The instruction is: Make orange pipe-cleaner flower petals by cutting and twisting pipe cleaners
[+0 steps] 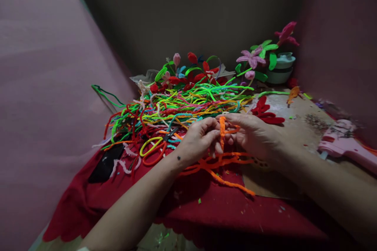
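Note:
An orange pipe cleaner (pixel 222 135), bent into a narrow shape, is between my two hands near the table's middle. My left hand (pixel 198 139) has its fingers closed on its left side. From the right, my right hand (pixel 250 133) holds the same piece, its fingers partly hidden behind it. Below the hands, several loose orange pipe cleaners (pixel 226 181) lie on the red cloth (pixel 206 208). Scissors with yellow and red handles (pixel 153 151) lie left of my left hand, their blades partly among the pipe cleaners.
A heap of coloured pipe cleaners (pixel 188 104) spreads behind the hands, with fuzzy flowers (pixel 200 72) at its back. Red petals (pixel 266 111) lie on a board (pixel 306 125). A pink glue gun (pixel 343 143) is at right, a pale green pot (pixel 279 73) behind, a black object (pixel 106 164) at left.

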A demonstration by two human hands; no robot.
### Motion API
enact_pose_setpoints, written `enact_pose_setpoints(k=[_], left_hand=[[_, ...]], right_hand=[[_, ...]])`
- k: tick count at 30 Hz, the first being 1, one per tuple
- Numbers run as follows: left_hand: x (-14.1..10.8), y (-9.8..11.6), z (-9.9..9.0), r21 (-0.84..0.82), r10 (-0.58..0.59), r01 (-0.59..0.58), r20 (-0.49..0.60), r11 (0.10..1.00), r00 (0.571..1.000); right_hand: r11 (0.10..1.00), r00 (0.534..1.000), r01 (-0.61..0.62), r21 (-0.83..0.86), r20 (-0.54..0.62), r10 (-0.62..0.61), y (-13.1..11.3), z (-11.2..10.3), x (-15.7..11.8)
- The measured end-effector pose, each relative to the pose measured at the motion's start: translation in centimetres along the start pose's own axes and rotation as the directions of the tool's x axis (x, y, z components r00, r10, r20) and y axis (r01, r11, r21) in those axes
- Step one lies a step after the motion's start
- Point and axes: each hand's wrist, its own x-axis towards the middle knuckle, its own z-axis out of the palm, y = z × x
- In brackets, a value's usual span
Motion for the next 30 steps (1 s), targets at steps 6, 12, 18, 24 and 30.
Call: enact_pose_setpoints(k=[6,12,18,24,30], left_hand=[[0.0,0.2,-0.4,0.094,-0.103,0.098,0.039,0.991,0.994],[0.8,0.0,-1.9,-0.017,-0.258,0.261,0.102,0.965,0.961],[0.9,-0.1,-2.9,0.153,-0.298,0.284,0.078,0.946,0.951],[0.6,0.5,-3.2,0.370,-0.191,0.171,0.018,0.913,0.981],[0.4,0.4,-2.0,0.551,0.194,-0.171,0.016,0.817,0.981]], right_hand=[[0.999,0.992,-0.021,-0.032,-0.122,0.017,0.4,-0.9,0.4],[0.999,0.971,-0.041,-0.033,-0.236,0.032,-0.1,-0.6,0.1],[0.992,0.962,0.049,-0.116,-0.263,-0.079,-0.3,-0.6,0.3],[0.979,0.952,0.101,-0.176,-0.268,-0.146,-0.5,-0.7,0.4],[0.982,0.953,0.072,-0.174,-0.278,-0.119,-0.2,-0.8,0.2]])
